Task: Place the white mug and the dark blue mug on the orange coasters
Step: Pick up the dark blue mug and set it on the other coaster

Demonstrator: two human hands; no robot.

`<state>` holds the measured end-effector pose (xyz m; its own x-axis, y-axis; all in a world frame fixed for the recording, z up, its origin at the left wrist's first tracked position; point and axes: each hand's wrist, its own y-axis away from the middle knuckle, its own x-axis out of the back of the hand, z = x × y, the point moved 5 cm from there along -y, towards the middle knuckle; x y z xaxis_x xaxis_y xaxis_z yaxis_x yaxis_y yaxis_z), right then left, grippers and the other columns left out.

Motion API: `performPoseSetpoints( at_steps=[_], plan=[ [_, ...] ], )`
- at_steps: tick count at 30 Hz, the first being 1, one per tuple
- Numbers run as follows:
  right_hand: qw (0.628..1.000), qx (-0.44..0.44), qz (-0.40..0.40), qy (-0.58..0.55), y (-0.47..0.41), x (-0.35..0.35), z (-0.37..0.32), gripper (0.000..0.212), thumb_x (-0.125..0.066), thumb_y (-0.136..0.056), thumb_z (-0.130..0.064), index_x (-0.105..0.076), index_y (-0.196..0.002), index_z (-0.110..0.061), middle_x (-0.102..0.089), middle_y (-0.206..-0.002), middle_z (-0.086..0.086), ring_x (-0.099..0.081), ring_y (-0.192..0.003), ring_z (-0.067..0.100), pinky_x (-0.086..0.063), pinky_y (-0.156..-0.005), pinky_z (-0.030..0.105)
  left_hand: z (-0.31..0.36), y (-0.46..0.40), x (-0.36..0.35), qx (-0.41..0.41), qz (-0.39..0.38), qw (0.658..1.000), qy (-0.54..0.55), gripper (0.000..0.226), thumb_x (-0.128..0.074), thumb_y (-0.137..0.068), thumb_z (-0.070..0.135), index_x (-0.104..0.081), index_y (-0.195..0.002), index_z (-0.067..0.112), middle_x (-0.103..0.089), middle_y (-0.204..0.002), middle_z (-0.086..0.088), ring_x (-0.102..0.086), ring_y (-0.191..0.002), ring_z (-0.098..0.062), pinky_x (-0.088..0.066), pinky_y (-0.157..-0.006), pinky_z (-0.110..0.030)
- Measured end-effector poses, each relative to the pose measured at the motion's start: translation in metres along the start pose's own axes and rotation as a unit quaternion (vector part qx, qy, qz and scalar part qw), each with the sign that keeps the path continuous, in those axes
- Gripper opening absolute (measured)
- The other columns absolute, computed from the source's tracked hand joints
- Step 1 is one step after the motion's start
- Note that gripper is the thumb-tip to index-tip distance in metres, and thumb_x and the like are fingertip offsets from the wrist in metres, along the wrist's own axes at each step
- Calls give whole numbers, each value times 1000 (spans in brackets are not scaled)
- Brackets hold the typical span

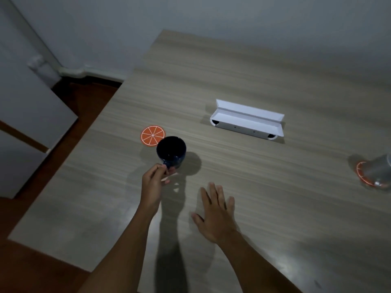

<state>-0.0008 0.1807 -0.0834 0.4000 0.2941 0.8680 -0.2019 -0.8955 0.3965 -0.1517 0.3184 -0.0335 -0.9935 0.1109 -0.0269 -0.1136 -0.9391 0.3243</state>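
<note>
Here we are holding the dark blue mug [171,152] by its handle in the left hand [153,181], fingers pinched, beside the free orange coaster [151,136] (white mug [378,171] already seated on the other), the right hand [215,214] lying open.

Left hand [154,178]: fingers pinched closed in a grip, forearm extended forward. Right hand [215,212]: fingers spread flat, palm down.

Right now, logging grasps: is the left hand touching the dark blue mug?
Touching. The head view shows the left hand with its fingers pinched around the handle of the dark blue mug.
</note>
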Motion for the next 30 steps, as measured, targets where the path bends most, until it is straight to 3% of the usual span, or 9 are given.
performPoseSetpoints(
  at_steps=[4,6,8,18,25,30],
  plan=[
    [1000,-10,12,13,-1,-11,3,85,-20,-91,-73,15,-156,-32,28,-165,2,30,-150,26,10,-120,61,12,-36,13,-2,26,999,23,30,-49,-100,10,-59,-73,17,-71,-94,-18,-71,-100,-32,-48,-77,-38],
    [1000,-8,19,12,-1,-13,6,84,-17,-90,-76,15,-156,-34,27,-166,0,30,-150,23,10,-121,59,16,-50,17,5,35,999,40,31,-47,-100,9,-59,-72,18,-74,-87,-12,-72,-92,-27,-47,-73,-35],
    [1000,-9,26,12,-1,-14,8,84,-17,-90,-77,13,-156,-35,25,-166,-1,28,-150,22,9,-122,59,17,-63,19,11,42,998,49,28,-46,-100,9,-60,-76,17,-75,-83,-5,-72,-88,-24,-48,-72,-35],
    [999,-14,33,13,-2,-16,7,83,-19,-91,-77,12,-156,-37,23,-167,-5,29,-150,19,10,-122,57,28,-111,38,1,86,994,62,33,-44,-97,11,-51,-66,20,-70,-75,-2,-72,-77,-17,-46,-52,-24],
    [999,-17,46,9,-3,-18,7,83,-23,-90,-76,7,-157,-38,19,-168,-7,26,-152,17,8,-122,57,19,-128,46,12,82,996,46,29,-47,-92,16,-52,-64,20,-72,-89,-13,-70,-87,-24,-49,-62,-36],
    [999,-14,53,6,-2,-17,6,83,-24,-90,-76,4,-158,-37,16,-168,-7,24,-152,17,7,-122,58,17,-134,43,7,73,996,41,28,-47,-91,18,-52,-64,20,-73,-89,-12,-69,-88,-24,-47,-63,-34]
  ],
)
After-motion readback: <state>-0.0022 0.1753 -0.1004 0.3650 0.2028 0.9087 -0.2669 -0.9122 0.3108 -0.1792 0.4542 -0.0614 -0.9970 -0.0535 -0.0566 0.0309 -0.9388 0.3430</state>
